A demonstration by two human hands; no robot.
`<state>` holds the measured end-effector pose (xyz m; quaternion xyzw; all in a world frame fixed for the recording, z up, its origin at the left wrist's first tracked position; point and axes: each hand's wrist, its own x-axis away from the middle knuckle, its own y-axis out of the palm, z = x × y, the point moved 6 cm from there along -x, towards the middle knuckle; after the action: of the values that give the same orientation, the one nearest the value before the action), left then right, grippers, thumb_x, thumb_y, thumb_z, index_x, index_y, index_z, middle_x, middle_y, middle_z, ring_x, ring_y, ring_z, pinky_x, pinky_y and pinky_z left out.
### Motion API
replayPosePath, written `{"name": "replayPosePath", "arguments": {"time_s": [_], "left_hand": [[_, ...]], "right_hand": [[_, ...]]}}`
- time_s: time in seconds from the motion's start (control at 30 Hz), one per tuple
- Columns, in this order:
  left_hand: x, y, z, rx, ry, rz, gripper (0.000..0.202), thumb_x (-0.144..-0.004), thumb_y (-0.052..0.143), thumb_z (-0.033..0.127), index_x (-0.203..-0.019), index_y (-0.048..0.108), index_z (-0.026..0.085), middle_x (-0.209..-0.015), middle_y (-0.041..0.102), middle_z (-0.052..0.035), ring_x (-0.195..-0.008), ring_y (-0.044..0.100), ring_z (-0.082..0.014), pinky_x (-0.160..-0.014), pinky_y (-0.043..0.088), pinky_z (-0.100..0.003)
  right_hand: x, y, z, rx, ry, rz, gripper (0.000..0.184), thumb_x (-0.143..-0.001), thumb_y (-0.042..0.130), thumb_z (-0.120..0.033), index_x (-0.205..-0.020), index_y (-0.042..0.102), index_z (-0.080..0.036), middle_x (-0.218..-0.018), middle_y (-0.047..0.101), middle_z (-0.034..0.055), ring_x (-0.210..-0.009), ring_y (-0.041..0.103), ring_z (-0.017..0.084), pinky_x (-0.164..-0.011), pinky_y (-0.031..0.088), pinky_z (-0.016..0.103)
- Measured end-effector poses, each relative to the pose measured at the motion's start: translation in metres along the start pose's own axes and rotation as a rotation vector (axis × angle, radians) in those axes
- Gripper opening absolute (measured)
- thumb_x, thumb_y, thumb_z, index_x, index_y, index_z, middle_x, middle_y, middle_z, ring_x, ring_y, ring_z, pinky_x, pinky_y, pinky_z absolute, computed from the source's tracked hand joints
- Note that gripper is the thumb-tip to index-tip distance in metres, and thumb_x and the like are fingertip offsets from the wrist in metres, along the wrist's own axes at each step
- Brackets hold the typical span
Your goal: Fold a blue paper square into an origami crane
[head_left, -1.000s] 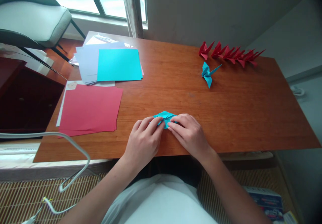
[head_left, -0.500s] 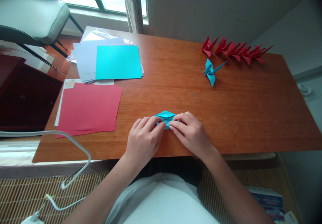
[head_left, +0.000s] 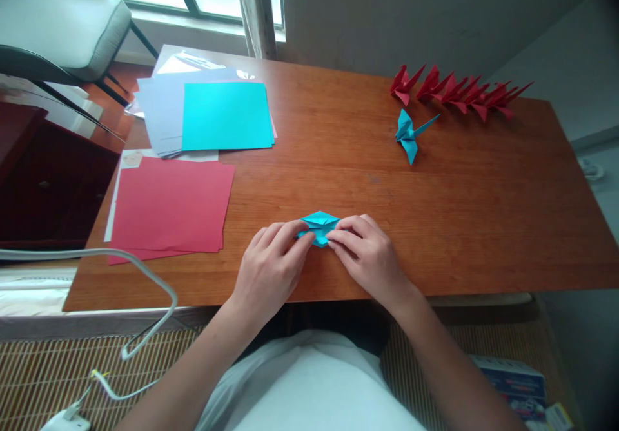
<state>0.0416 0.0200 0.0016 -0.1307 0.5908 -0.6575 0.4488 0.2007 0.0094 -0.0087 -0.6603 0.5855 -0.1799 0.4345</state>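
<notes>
A partly folded sheet of blue origami paper (head_left: 320, 220) lies near the front edge of the wooden table (head_left: 309, 166). Creased flaps show along its top, and both its side ends are covered by fingers. My left hand (head_left: 273, 253) pinches the left end between thumb and fingers. On the opposite end, my right hand (head_left: 370, 247) is closed with its fingertips on the paper. Beyond my right hand stands a finished blue paper crane (head_left: 409, 137), and behind that a row of several red paper cranes (head_left: 454, 92).
Red paper sheets (head_left: 174, 205) lie on the left of the table. Behind them, blue sheets (head_left: 225, 116) rest on pale sheets (head_left: 159, 108). A white cable (head_left: 149, 273) loops past the front left corner. A chair (head_left: 62, 28) stands by the window.
My left hand has slid slightly left along the blue paper, so more of its middle shows between my hands. My right hand keeps its hold. The view has shifted a little.
</notes>
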Motion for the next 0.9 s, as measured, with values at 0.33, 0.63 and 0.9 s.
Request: {"name": "replayPosePath", "arguments": {"time_s": [0.33, 0.63, 0.9], "left_hand": [[-0.001, -0.005, -0.002, 0.003, 0.062, 0.03, 0.016, -0.095, 0.059, 0.011, -0.106, 0.067, 0.018, -0.103, 0.076, -0.0035, -0.092, 0.066, -0.0215, -0.08, 0.046, -0.036], [-0.01, 0.001, 0.003, 0.067, -0.004, 0.006, 0.012, -0.097, 0.058, 0.017, -0.097, 0.069, 0.022, -0.098, 0.075, -0.0022, -0.086, 0.064, -0.019, -0.079, 0.043, -0.036], [-0.017, 0.004, -0.001, 0.084, -0.078, -0.051, 0.015, -0.099, 0.056, 0.021, -0.093, 0.07, 0.024, -0.091, 0.071, -0.0022, -0.081, 0.06, -0.0188, -0.073, 0.039, -0.035]], "right_hand": [[0.001, 0.0, -0.001, 0.027, -0.004, -0.006, 0.013, -0.097, 0.06, -0.022, -0.096, 0.072, -0.023, -0.098, 0.069, 0.0064, -0.09, 0.059, 0.021, -0.082, 0.051, 0.038], [-0.008, 0.0, 0.001, -0.033, 0.094, -0.029, 0.014, -0.097, 0.059, -0.021, -0.092, 0.072, -0.024, -0.094, 0.069, 0.0052, -0.089, 0.059, 0.022, -0.082, 0.051, 0.038], [-0.004, 0.0, -0.003, -0.016, 0.098, -0.042, 0.014, -0.097, 0.057, -0.017, -0.096, 0.07, -0.022, -0.097, 0.067, 0.0065, -0.092, 0.058, 0.023, -0.085, 0.051, 0.04]]}}
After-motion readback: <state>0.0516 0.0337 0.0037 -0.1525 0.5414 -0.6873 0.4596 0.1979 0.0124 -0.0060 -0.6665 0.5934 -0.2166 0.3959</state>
